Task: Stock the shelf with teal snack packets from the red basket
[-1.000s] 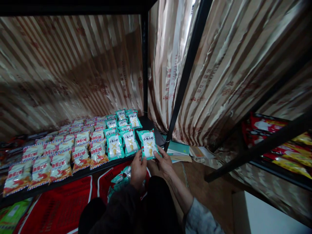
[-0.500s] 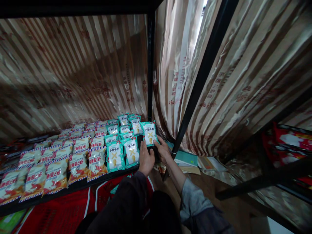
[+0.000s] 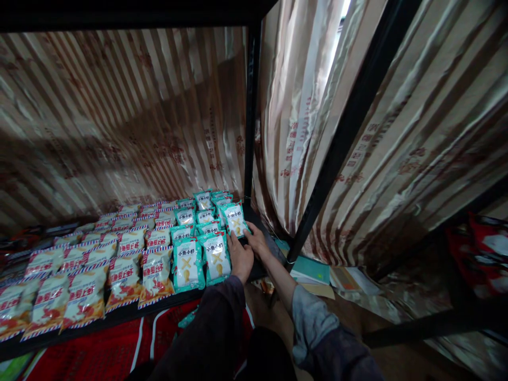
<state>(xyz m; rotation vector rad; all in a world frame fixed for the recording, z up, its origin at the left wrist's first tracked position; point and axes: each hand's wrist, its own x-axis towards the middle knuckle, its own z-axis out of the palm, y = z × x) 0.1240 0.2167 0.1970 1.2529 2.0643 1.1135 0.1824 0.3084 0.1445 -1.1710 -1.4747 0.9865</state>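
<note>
- Far left of the post (image 3: 251,132), I see orange packs (image 3: 85,288) laid flat in overlapping rows on the shelf (image 3: 119,312), faces up, so each label reads from the front.
- Nearer the post, teal packs (image 3: 186,262) run in columns the same way, each lapped over the one behind; I judge that this keeps them tidy and easy to count.
- My left hand (image 3: 241,259) sits just left of the post's foot, at the right end of the teal columns. Its fingers look pressed together and flat against the edge of the front teal pack (image 3: 216,257), as if squaring it up; I cannot tell if the thumb grips anything.
- The held pack (image 3: 235,219), teal like the rest, lies just left of the post, at the shelf's right end, tilted and touching the back column.
- My right hand (image 3: 257,239) is at the post's foot, fingertips pinching that pack's lower corner, a hold that suits setting it down face up.
- Right of the post hangs a striped curtain (image 3: 397,132); below it, papers (image 3: 313,270) lie on the floor.
</note>
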